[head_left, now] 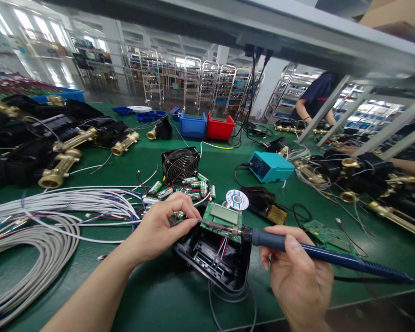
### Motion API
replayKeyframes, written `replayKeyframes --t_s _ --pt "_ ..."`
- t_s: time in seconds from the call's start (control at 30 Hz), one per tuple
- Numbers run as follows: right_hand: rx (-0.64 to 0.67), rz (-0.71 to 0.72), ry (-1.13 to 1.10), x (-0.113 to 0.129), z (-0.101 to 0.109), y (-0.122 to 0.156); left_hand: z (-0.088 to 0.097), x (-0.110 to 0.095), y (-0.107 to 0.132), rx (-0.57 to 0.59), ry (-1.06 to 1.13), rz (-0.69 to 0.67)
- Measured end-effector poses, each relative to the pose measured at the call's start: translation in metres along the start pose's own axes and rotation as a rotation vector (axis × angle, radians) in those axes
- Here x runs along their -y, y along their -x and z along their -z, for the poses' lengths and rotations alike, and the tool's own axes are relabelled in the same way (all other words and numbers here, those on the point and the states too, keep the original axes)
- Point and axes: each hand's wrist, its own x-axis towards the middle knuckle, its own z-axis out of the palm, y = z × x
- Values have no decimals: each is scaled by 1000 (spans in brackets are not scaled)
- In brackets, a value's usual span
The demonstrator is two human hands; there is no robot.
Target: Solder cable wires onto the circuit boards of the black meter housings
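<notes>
My right hand (299, 272) grips a blue soldering iron (335, 257) like a pen. Its tip reaches the left edge of a green circuit board (224, 213) with a small display. At that same edge, thumb and forefinger of my left hand (162, 226) are pinched on a thin bluish wire (200, 222); most of it is hidden. The board leans at the far side of an open black housing (224, 283), joined to it by thin red, white and dark wires (222, 245). Whether the tip touches the wire I cannot tell. Behind the board lies a solder reel (242, 200).
Green-capped batteries (193, 184) and a fan (180, 164) stand behind; cable coils (51, 249) lie left. A teal soldering station (273, 167), iron stand (263, 203) and another board (327, 234) are right. Brass-fitted units (60, 168) flank the bench; a co-worker (314, 99) stands far right.
</notes>
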Motion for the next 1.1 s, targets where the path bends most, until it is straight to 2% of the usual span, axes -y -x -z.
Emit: replayKeyframes --t_s 0.4,0.7,0.87,1.1 --pt "-20 -5 27 4 -2 -5 0 0 0 -1 -25 -23" --pt "-145 -23 -71 6 -3 -10 0 0 -1 -3 -33 -13" --pt "-104 -42 -61 7 -1 -14 0 1 0 -6 -38 -18" --pt "71 -105 -109 4 3 -39 1 0 -1 2 -43 -30"
